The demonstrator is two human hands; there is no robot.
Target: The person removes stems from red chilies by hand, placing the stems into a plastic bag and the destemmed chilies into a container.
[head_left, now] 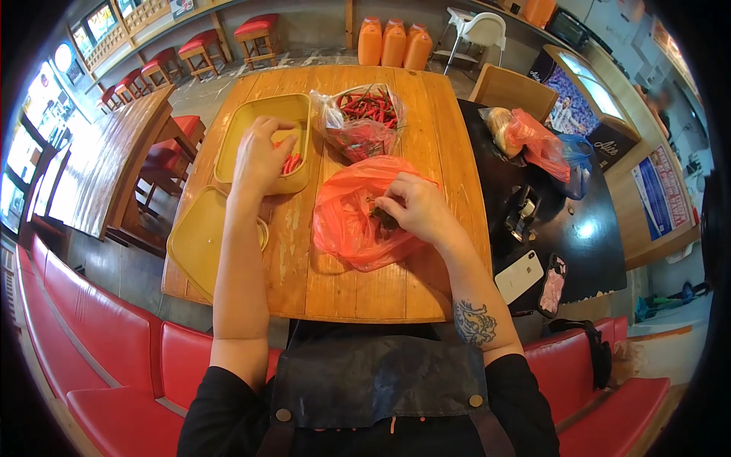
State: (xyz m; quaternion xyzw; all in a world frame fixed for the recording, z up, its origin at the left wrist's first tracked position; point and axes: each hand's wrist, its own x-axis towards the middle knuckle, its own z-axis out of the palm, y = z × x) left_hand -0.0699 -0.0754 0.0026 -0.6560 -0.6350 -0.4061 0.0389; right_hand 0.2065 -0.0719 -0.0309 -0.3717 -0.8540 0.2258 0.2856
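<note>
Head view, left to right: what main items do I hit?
Long wooden table at far left → yellow container → clear bag of red chillies → white phone → pink-and-black item → wall poster.

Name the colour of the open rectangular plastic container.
The container is mustard yellow, best seen in the head view.

Surroundings of the wooden table
Three orange jugs [393,44] stand on the floor beyond the table [293,266]; a white phone [519,277] lies beside a pink-patterned phone [553,285] on the black table [560,225].
</note>
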